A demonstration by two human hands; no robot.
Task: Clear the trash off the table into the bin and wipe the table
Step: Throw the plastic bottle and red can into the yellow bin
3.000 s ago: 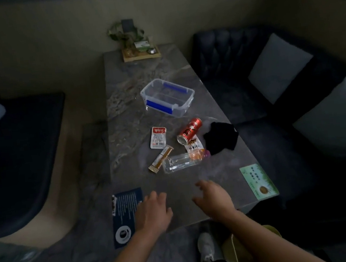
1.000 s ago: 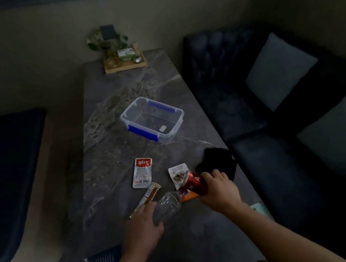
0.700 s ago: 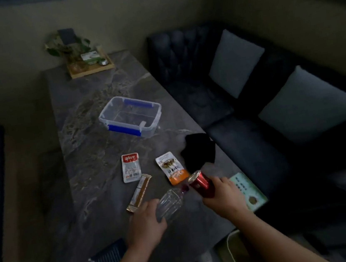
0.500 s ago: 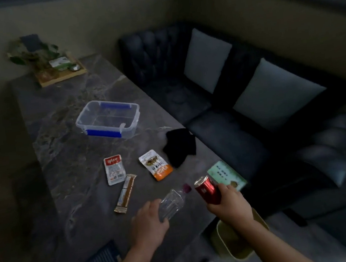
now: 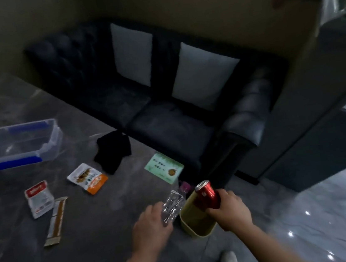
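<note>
My right hand [image 5: 231,207] grips a red can [image 5: 206,194] and holds it over the yellow-green bin [image 5: 197,223] on the floor beside the table's corner. My left hand [image 5: 150,227] holds a clear plastic bottle [image 5: 172,205] with a purple cap at the table's near edge, right next to the bin. On the dark marble table [image 5: 96,227] lie a red-and-white sachet [image 5: 38,198], a brown stick wrapper [image 5: 55,221], an orange-and-white snack packet [image 5: 87,180] and a black cloth [image 5: 113,151].
A clear plastic box with blue clips [image 5: 20,144] stands at the table's left. A green card [image 5: 164,167] lies near the table's right edge. A dark sofa with two grey cushions [image 5: 202,75] runs along the table's far side. Glossy floor tiles lie to the right.
Both hands went from empty to holding trash: the right lifted the can, the left the bottle. They moved right, off the table's corner, and the view swung right to show the bin.
</note>
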